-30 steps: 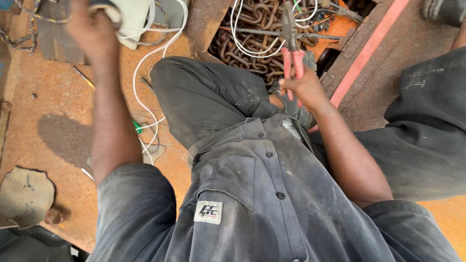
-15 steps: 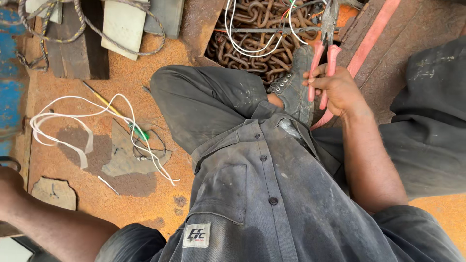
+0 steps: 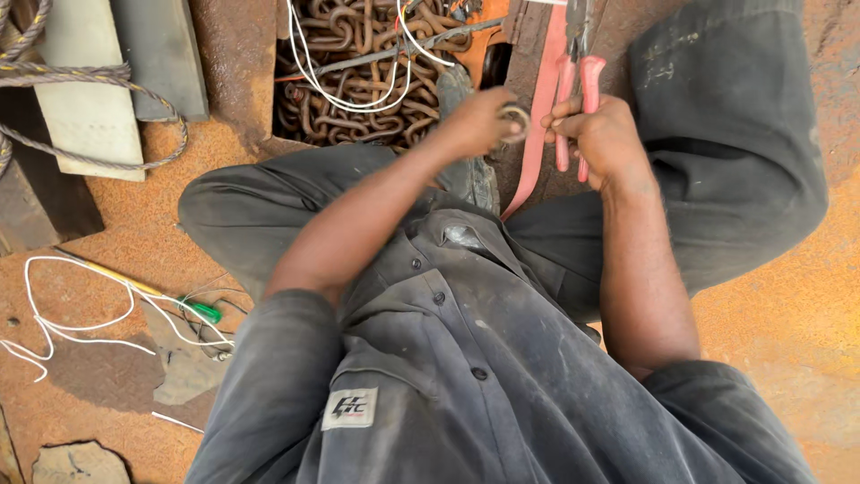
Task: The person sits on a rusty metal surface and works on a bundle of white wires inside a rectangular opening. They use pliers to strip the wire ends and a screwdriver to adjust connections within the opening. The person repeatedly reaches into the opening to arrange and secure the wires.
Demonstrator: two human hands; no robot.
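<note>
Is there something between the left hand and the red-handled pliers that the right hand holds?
Nothing visible stands between them. The left hand, holding a small ring, is just beside the right hand, which grips the red-handled pliers. Only a narrow gap separates the two hands, with a red strap lying beneath it.

Rust-orange steel decking (image 3: pixel 788 296) fills the scene under flat daylight. At twelve o'clock, an open pit (image 3: pixel 358 81) holds heavy rusted chain (white wires trail across it). Grey planks (image 3: pixel 90 99) bound with rope lie at ten o'clock; loose white wire (image 3: pixel 81 323) at eight.
</note>
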